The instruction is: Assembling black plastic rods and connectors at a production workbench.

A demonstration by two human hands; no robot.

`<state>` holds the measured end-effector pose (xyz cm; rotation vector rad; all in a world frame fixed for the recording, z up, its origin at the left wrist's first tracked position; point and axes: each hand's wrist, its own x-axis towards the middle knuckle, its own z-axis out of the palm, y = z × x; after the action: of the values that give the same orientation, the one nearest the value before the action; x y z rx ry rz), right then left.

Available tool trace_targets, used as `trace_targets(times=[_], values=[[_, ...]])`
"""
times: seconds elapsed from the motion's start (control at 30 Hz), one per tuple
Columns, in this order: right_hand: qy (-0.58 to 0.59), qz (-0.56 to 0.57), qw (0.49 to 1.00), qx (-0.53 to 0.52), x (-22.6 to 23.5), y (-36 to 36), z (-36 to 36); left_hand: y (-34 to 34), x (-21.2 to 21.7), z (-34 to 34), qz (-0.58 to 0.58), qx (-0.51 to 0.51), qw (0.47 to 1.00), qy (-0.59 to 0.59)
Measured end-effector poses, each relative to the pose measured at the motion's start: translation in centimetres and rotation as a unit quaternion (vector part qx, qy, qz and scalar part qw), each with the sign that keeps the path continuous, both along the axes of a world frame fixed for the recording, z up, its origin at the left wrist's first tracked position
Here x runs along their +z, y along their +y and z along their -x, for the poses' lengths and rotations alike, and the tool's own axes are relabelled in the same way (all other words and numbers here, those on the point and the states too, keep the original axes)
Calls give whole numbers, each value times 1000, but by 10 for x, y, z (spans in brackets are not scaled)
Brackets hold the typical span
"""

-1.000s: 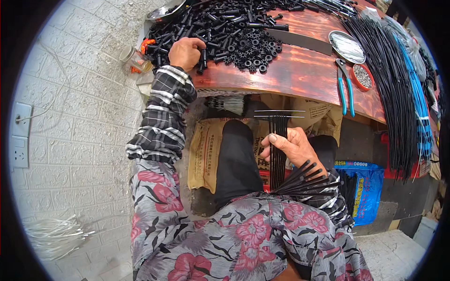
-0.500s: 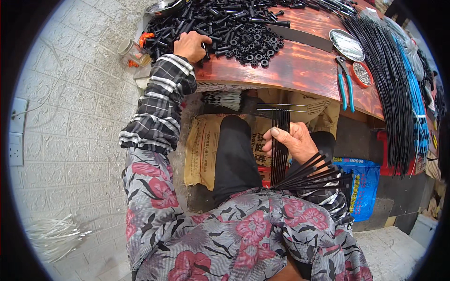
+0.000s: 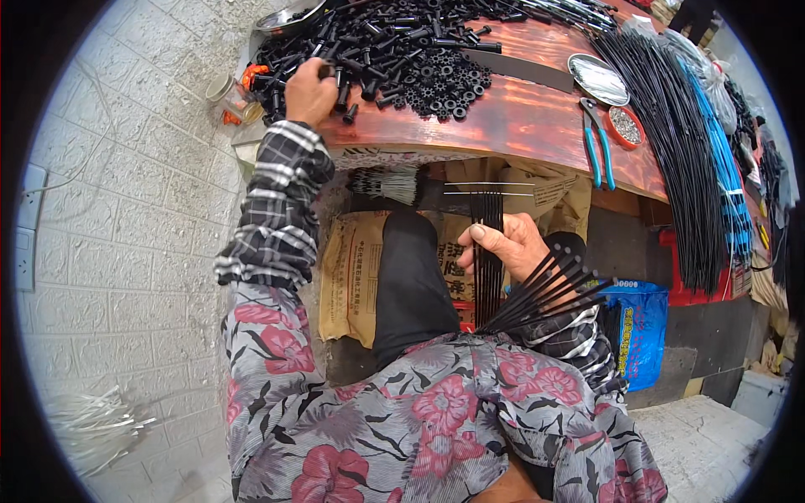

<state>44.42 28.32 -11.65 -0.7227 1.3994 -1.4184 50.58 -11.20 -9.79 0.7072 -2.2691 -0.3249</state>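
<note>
My left hand [image 3: 309, 90] reaches up onto the reddish wooden table [image 3: 520, 126] and rests in a heap of small black plastic tubes and toothed rings [image 3: 394, 59], fingers curled around one small black piece. My right hand [image 3: 508, 245] is below the table edge, over my lap, gripping a bundle of thin black rods [image 3: 488, 251]. Some rods stand upright with thin metal wire tips near the table edge. Others fan out to the right past my wrist.
Blue-handled pliers [image 3: 597, 144], a shiny metal dish [image 3: 597, 79] and a small red lid of tiny parts [image 3: 625, 126] lie on the table. Long black and blue cables [image 3: 696, 159] run down its right side. A brown paper sack [image 3: 352, 277], blue bag [image 3: 641, 331] and white brick wall [image 3: 109, 235] surround me.
My left hand has pushed farther up into the pile of black parts and closed on a piece. My right hand keeps its hold on the rods, nearly still.
</note>
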Motion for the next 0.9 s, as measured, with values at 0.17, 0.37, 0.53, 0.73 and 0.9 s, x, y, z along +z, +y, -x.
trace_targets(times=[0.17,0.37,0.53,0.73,0.9], values=[[-31,-3,999,16,8,-4,-7,-8,-25,-43,-105,98,984,109],[-11,-3,1000,16,4,-1,-6,50,-23,-31,-86,97,991,-38],[1,21,1000,14,4,-4,-5,38,-27,-18,-28,104,979,-170],[-33,4,999,-6,-1,-9,-3,22,-25,-16,-10,56,971,-234],[-63,-24,998,8,-4,-5,3,67,-24,-25,-344,-14,937,60]])
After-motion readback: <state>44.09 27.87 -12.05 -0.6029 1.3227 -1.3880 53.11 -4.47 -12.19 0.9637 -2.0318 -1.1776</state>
